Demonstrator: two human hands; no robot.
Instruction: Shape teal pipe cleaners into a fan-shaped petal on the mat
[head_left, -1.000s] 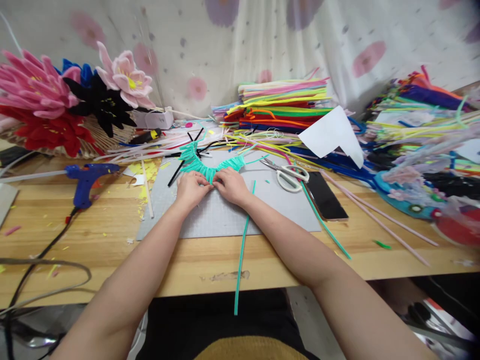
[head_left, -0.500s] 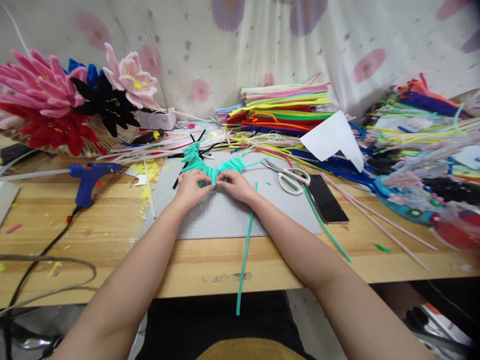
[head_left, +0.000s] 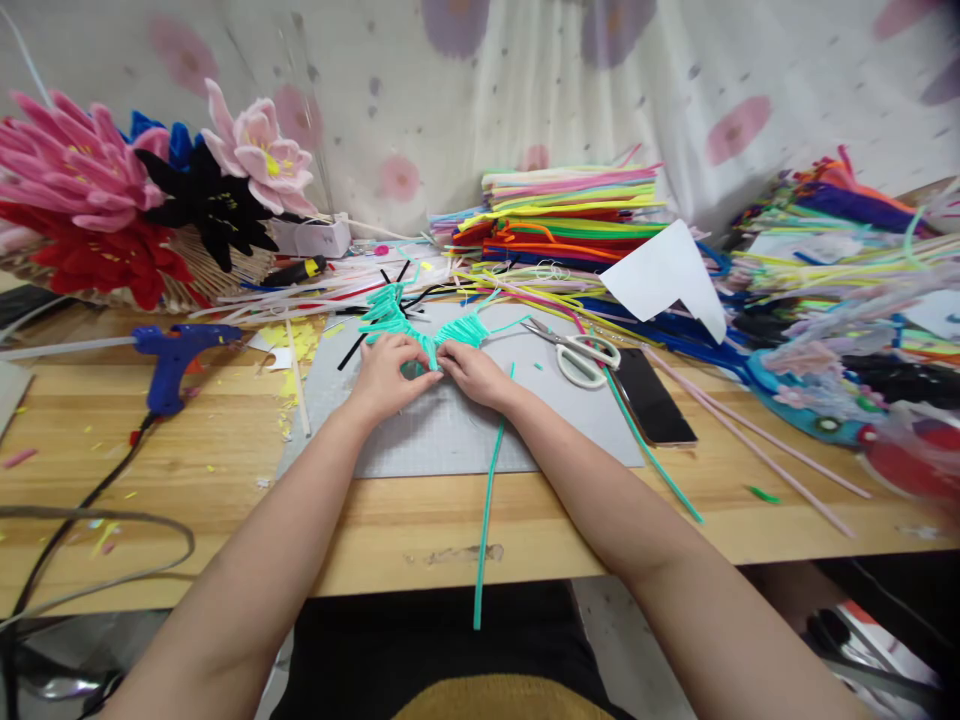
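Observation:
A turquoise pipe-cleaner piece [head_left: 460,331], made of closely set loops in a curved shape, lies over the grey cutting mat [head_left: 480,440]. My left hand [head_left: 391,376] pinches its lower middle between thumb and forefinger. Close beside it, my right hand [head_left: 474,374] grips the same piece with the fingertips. Part of the piece is hidden behind both hands. Under my right wrist runs a loose turquoise pipe cleaner [head_left: 489,520], hanging past the table edge. Black pipe-cleaner ends [head_left: 350,351] stick out around the looped piece.
Scissors [head_left: 581,360] lie right of my hands, next to a black phone [head_left: 658,398]. A blue glue gun [head_left: 171,362] with a cord rests at left. Behind stand pipe-cleaner bundles [head_left: 570,215] and fuzzy flowers [head_left: 217,205]. A white paper piece [head_left: 667,275] leans at back right.
My hands have shifted slightly to the right along the turquoise piece. My left thumb and forefinger now form a wider loop, and the right fingers sit a little apart from before.

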